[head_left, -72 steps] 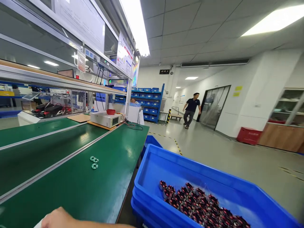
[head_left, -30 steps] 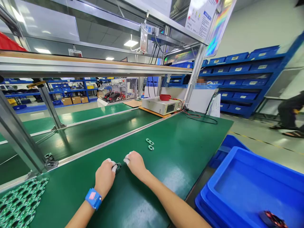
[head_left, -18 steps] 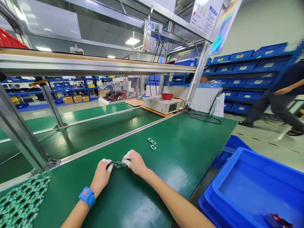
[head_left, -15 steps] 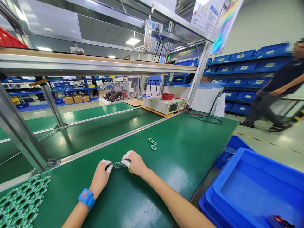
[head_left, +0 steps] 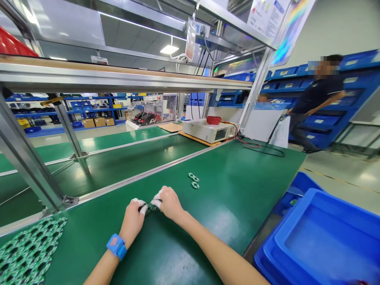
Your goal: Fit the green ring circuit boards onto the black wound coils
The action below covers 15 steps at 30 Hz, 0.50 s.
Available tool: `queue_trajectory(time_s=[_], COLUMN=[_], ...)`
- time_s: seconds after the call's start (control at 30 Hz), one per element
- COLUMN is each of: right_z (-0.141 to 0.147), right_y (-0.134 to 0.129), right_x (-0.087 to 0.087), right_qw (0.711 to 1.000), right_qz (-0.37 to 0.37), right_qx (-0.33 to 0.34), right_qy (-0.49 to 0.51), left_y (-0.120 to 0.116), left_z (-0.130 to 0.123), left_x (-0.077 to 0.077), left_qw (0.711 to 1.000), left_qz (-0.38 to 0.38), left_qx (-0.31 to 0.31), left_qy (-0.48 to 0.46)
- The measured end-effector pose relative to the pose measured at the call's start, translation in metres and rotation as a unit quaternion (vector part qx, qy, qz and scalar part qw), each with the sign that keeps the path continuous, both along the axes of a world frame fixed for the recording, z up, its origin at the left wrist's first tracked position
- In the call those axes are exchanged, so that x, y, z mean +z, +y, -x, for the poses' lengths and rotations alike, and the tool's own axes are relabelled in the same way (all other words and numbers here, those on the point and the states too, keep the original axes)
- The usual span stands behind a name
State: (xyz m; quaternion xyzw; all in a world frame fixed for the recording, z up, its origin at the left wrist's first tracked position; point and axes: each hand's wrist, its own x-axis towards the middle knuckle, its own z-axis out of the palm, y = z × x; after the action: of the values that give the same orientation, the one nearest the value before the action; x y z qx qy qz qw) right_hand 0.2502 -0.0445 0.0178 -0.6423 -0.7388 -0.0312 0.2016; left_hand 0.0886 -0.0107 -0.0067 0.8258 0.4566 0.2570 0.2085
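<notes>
Between my hands is a short strip of ring-shaped green circuit boards (head_left: 151, 207), held just over the green mat (head_left: 184, 221). My left hand (head_left: 134, 217), with white finger cots and a blue wrist strap (head_left: 116, 246), pinches its left end. My right hand (head_left: 168, 204), also in white finger cots, pinches the right end. The fingers hide most of the strip. Beyond my right hand lie a joined pair of ring boards (head_left: 193, 177) and a single ring board (head_left: 195, 185). A large panel of ring boards (head_left: 29, 251) rests at the lower left.
Blue bins (head_left: 329, 237) stand beside the bench's right edge. A bench instrument (head_left: 208, 130) with red and black leads sits at the back. A metal post (head_left: 32, 158) rises at the left, and a shelf (head_left: 127, 79) crosses above. A person (head_left: 314, 99) is by the racks.
My hands have come closer together, the left moving right, and less of the strip shows between them. The person at the right has moved left in view. The view has shifted slightly.
</notes>
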Motion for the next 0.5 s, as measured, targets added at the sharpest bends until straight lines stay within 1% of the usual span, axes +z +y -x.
queue_trajectory(time_s=[0.1, 0.2, 0.27, 0.3, 0.33, 0.4, 0.43, 0.5], right_z=[0.005, 0.001, -0.007, -0.011, -0.014, -0.017, -0.016, -0.007], right_y=[-0.001, -0.004, -0.006, -0.006, -0.006, -0.005, -0.004, -0.002], right_x=[-0.003, -0.005, -0.005, -0.005, -0.006, -0.009, -0.012, -0.02], right_qw=[0.999, 0.999, 0.999, 0.998, 0.998, 0.998, 0.999, 0.998], right_qz=[-0.013, -0.018, -0.017, -0.018, -0.024, -0.033, -0.036, -0.053], right_qx=[-0.033, -0.045, -0.05, -0.055, -0.06, -0.048, -0.03, 0.04], right_qy=[-0.006, -0.008, -0.007, -0.006, -0.005, -0.005, -0.006, -0.019], left_y=[0.001, 0.001, 0.002, 0.004, 0.008, 0.017, 0.023, 0.033], left_z=[-0.01, -0.017, -0.012, -0.006, 0.005, 0.036, 0.057, 0.103], left_x=[-0.001, -0.002, -0.002, 0.0, 0.002, 0.008, 0.012, 0.019], left_qw=[1.0, 0.999, 0.999, 0.998, 0.998, 0.994, 0.991, 0.979], left_qz=[-0.007, -0.009, -0.011, -0.015, -0.019, -0.03, -0.036, -0.043], left_qx=[0.024, 0.038, 0.036, 0.039, 0.047, 0.084, 0.111, 0.174], left_qy=[0.015, 0.03, 0.038, 0.041, 0.046, 0.061, 0.072, 0.097])
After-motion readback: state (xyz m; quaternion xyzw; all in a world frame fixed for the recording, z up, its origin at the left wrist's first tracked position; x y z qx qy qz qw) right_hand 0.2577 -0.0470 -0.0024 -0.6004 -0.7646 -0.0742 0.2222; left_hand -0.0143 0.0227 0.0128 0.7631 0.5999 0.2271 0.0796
